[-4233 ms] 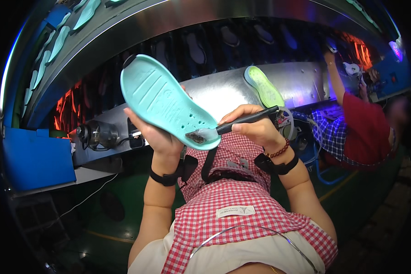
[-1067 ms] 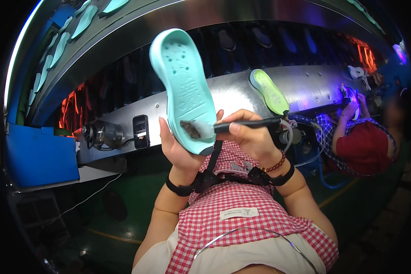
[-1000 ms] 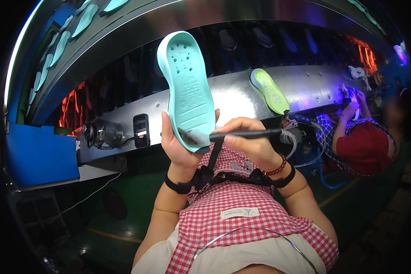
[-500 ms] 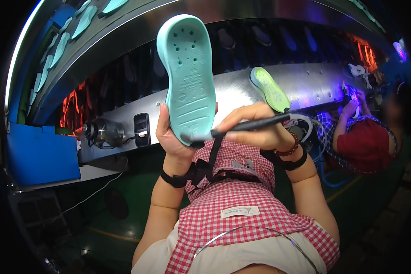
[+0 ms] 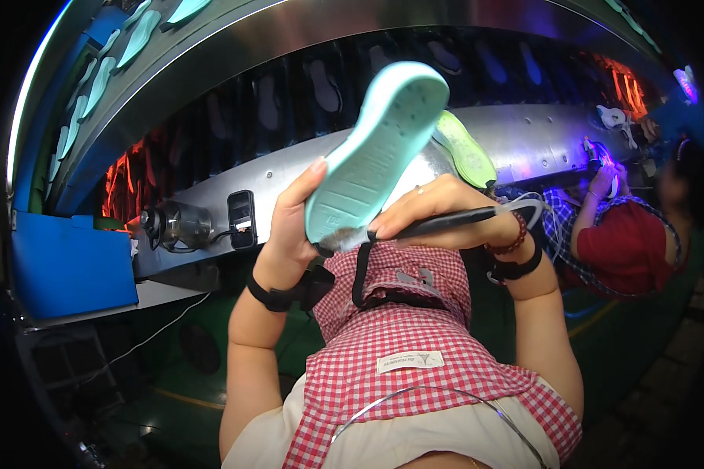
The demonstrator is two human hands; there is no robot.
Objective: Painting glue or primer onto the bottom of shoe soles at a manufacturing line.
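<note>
Teal shoe sole [image 5: 379, 152]: held up at centre by left hand [image 5: 289, 234], fingers closed round heel; since half second ago tilted from upright, toe now leaning right
Brush [image 5: 438, 225]: gripped in closed right hand [image 5: 446, 211], bristles at heel edge; heel coating judged under way
Green sole [image 5: 465, 148]: far right, on metal ledge [image 5: 524, 141], unmoved

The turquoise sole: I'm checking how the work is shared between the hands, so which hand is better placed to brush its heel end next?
Right. The right hand already holds the brush, bristles at the turquoise sole's heel; the left hand grips that sole.
</note>
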